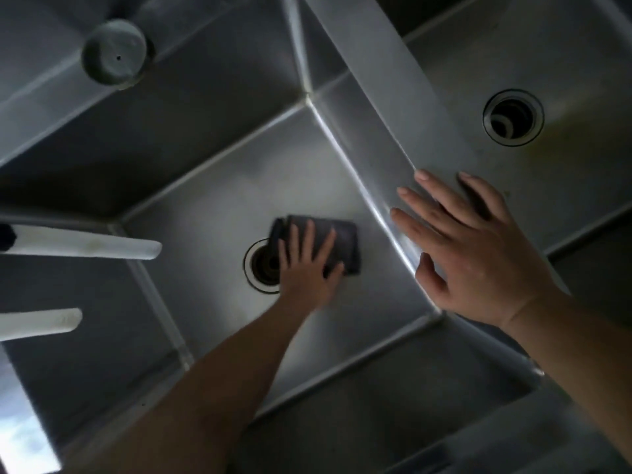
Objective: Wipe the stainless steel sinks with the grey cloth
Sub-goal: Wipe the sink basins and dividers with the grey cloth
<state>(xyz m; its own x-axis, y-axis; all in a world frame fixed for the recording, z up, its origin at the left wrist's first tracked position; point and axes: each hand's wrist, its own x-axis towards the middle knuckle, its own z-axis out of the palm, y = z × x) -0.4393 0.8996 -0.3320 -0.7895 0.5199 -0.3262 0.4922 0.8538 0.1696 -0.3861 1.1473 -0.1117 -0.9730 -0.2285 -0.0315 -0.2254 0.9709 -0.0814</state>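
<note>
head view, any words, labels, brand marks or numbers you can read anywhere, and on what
None: no text, label, brand or number shows.
Grey cloth under the left hand: plain.
Sink divider under the right hand: bare steel.
Round grey cap: a small dark dot, no writing.

The left hand [307, 265] hides part of the drain [261, 266].

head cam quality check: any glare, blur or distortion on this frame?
Head view: dim overall, with bright glare streaks along the divider between the basins; soft motion blur on the left hand pressing the grey cloth beside the drain; the right hand resting on the divider is sharper; wide-angle bending curves the sink edges; the white spouts at the left edge are slightly overexposed.
</note>
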